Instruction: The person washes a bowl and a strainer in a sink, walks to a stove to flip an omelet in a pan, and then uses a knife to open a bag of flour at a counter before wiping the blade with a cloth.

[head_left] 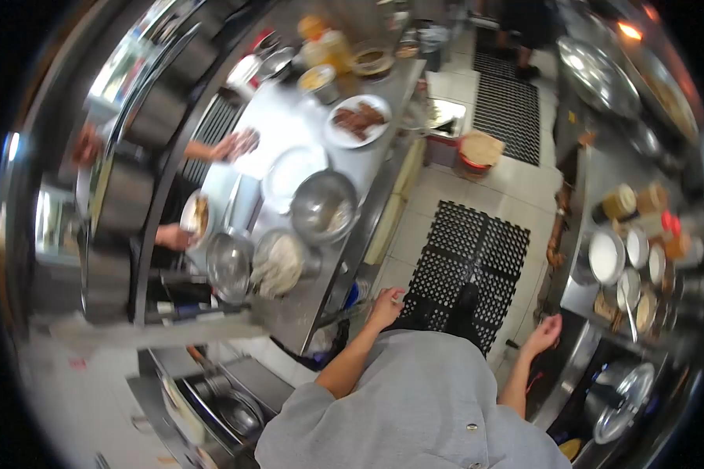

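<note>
My left hand hangs near the front corner of the steel counter, fingers loosely curled, with nothing that I can make out in it. On the other side, my right hand is beside the stove edge, its fingers bent and their grip unclear. Closest to my left hand on the counter are a bowl heaped with something pale and a metal bowl. To the right of my right hand sits a lidded pot on the stove.
Across the counter, a person's hands reach in near a plate with food. A plate of meat lies farther back. Black mats and a red bucket are on the floor. Sauce containers line the right.
</note>
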Action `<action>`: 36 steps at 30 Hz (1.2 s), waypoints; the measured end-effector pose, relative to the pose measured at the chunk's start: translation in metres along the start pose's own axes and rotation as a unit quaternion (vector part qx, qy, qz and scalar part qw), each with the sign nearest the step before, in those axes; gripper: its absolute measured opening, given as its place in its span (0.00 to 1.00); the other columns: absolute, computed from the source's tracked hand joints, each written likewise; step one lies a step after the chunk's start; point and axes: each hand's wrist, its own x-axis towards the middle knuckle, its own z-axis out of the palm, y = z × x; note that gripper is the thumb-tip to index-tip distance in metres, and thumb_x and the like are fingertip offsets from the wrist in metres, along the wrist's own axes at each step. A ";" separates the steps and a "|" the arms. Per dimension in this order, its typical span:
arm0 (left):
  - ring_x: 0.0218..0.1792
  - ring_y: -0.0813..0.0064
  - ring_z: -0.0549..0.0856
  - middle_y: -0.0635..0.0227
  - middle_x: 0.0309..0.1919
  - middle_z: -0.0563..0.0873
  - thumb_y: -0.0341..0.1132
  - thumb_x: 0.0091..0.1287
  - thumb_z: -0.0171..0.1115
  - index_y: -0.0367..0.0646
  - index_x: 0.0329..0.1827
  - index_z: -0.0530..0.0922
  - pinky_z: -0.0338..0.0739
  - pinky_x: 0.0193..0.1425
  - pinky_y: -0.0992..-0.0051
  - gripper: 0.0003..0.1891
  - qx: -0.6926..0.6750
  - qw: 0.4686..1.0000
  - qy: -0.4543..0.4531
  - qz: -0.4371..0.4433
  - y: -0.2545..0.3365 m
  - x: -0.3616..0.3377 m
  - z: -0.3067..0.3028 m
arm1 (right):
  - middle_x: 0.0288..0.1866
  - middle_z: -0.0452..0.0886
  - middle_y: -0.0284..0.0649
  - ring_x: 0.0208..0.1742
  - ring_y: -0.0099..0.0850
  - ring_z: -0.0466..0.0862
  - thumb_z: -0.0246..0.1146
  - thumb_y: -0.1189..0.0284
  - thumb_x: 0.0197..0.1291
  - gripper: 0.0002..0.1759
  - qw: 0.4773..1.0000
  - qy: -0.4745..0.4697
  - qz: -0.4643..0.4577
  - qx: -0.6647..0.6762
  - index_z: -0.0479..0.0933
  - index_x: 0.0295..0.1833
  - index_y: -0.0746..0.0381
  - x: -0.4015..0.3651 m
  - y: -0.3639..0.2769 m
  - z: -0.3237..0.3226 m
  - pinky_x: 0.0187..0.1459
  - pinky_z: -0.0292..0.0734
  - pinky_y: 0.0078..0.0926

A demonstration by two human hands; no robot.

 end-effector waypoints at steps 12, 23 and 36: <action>0.30 0.83 0.80 0.71 0.32 0.82 0.35 0.63 0.64 0.43 0.52 0.77 0.75 0.34 0.81 0.15 -0.241 0.912 0.312 -0.109 -0.039 -0.181 -0.173 | 0.28 0.78 0.34 0.23 0.21 0.77 0.56 0.63 0.66 0.15 0.839 -0.535 -0.034 0.088 0.75 0.43 0.66 -0.204 -0.263 0.274 0.22 0.69 0.18; 0.29 0.83 0.79 0.70 0.36 0.80 0.33 0.67 0.59 0.38 0.52 0.76 0.73 0.33 0.84 0.13 -0.288 0.848 0.432 -0.105 -0.051 -0.213 -0.244 | 0.23 0.74 0.36 0.19 0.27 0.77 0.58 0.72 0.61 0.09 0.751 -0.644 0.115 0.090 0.69 0.31 0.65 -0.357 -0.320 0.268 0.21 0.73 0.22; 0.27 0.85 0.75 0.72 0.35 0.79 0.33 0.68 0.58 0.39 0.48 0.75 0.71 0.31 0.83 0.10 -0.250 0.809 0.518 -0.121 -0.064 -0.227 -0.270 | 0.24 0.73 0.39 0.20 0.29 0.78 0.55 0.77 0.61 0.09 0.733 -0.611 0.237 0.180 0.63 0.30 0.63 -0.382 -0.303 0.234 0.22 0.77 0.25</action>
